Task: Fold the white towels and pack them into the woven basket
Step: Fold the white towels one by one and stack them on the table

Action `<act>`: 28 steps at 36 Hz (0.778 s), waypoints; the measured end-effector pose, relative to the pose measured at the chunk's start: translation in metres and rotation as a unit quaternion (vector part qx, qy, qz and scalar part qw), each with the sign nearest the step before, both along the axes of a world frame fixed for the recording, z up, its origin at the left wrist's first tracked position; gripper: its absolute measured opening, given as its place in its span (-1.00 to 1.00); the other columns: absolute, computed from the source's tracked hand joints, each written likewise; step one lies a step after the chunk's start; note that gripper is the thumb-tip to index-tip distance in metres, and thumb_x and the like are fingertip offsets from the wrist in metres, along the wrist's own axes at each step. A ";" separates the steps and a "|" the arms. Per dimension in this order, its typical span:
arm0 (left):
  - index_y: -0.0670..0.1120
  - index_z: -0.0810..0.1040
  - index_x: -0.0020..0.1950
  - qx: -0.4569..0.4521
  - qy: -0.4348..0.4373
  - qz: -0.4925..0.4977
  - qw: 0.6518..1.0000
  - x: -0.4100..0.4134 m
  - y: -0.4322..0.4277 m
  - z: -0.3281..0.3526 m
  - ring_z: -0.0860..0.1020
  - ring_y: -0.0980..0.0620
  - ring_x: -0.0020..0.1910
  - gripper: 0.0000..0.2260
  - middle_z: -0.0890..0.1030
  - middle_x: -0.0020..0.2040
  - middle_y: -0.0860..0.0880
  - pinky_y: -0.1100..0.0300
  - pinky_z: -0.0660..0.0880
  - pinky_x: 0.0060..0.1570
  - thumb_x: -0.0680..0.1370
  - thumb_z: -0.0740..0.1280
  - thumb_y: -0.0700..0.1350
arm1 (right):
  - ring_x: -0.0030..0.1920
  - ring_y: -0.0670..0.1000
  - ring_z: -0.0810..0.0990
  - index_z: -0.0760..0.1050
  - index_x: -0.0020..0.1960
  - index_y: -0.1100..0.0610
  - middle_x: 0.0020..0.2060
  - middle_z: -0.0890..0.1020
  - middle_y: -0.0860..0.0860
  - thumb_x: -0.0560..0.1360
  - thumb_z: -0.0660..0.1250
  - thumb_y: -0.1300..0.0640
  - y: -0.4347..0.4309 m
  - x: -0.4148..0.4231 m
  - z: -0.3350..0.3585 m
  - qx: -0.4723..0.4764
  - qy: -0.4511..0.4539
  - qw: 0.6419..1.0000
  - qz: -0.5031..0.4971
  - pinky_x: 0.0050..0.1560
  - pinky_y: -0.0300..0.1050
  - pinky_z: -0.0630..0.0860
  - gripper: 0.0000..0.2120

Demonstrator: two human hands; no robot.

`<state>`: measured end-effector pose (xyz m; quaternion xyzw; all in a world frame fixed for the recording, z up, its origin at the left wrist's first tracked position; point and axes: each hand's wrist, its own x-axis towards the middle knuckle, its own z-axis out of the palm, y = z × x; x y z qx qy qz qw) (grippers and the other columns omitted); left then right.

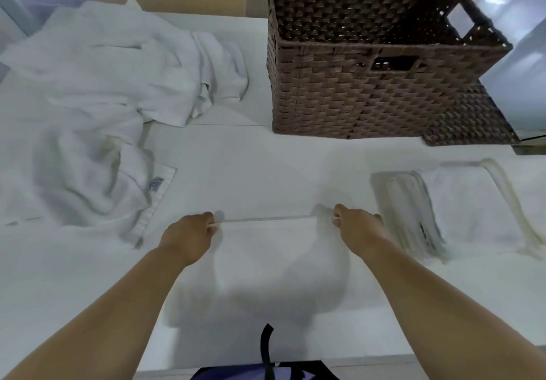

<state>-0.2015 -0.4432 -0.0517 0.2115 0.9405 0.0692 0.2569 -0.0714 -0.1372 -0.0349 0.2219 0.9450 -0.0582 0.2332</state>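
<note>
I hold a white towel (274,261) stretched by its top edge above the white table (251,167). My left hand (189,235) pinches the left corner and my right hand (357,226) pinches the right corner. The towel hangs down toward me, blurred. A brown woven basket (354,90) stands at the back right, and what I see of its inside holds nothing. A pile of crumpled white towels (97,99) lies at the left. A folded white towel (461,211) lies on the table to the right of my right hand.
A dark strap (266,347) hangs at the bottom centre near my body. The table's front edge runs along the bottom. A pale shiny surface (520,25) shows behind the basket at the right.
</note>
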 end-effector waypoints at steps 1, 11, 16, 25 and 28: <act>-0.04 0.43 0.03 -0.012 0.021 -0.014 1.000 0.002 0.002 0.000 0.52 -0.08 -0.04 -0.82 0.57 0.00 -0.05 0.11 0.44 -0.11 0.61 0.12 0.01 | -0.02 0.09 0.51 0.29 0.05 -0.01 -0.08 0.57 0.02 0.63 0.02 0.11 -0.002 0.002 -0.002 0.009 0.006 1.000 0.000 -0.07 -0.03 0.27 -0.90; 0.03 0.47 0.35 0.138 0.080 -0.161 0.974 0.034 0.027 -0.010 0.33 -0.11 0.34 -0.60 0.41 0.35 -0.04 0.02 0.21 0.34 0.53 0.28 -0.23 | 0.31 0.09 0.28 0.37 0.32 0.01 0.31 0.36 0.01 0.59 0.12 -0.04 -0.062 0.039 -0.017 0.022 0.068 0.996 0.047 0.28 0.08 0.17 -0.66; -0.02 0.63 0.16 0.151 0.090 -0.153 0.972 0.037 0.026 -0.017 0.51 -0.09 0.22 -0.68 0.55 0.24 -0.05 0.02 0.39 0.23 0.45 0.37 -0.28 | 0.46 0.09 0.09 0.05 0.50 0.13 0.50 0.04 0.10 0.63 -0.02 -0.04 -0.098 0.057 -0.025 -0.045 -0.023 0.994 0.092 0.39 0.20 0.01 -0.50; -0.01 0.56 0.20 0.077 0.104 -0.094 0.987 0.019 0.019 -0.015 0.48 -0.11 0.00 -0.76 0.53 0.07 -0.05 0.08 0.43 -0.13 0.55 0.26 -0.05 | 0.53 0.08 -0.21 -0.24 0.55 0.15 0.52 -0.28 0.09 0.65 -0.05 0.10 -0.079 -0.003 -0.030 -0.026 -0.055 0.982 0.178 0.44 0.24 -0.23 -0.44; -0.05 0.54 0.11 0.062 0.085 -0.081 0.991 0.017 0.021 -0.017 0.49 -0.05 -0.04 -0.79 0.52 0.02 -0.01 0.14 0.44 -0.15 0.58 0.20 0.01 | 0.52 0.09 -0.26 -0.24 0.55 0.05 0.53 -0.29 0.02 0.64 -0.06 0.16 -0.067 -0.024 -0.030 0.003 -0.040 0.975 0.220 0.43 0.22 -0.30 -0.44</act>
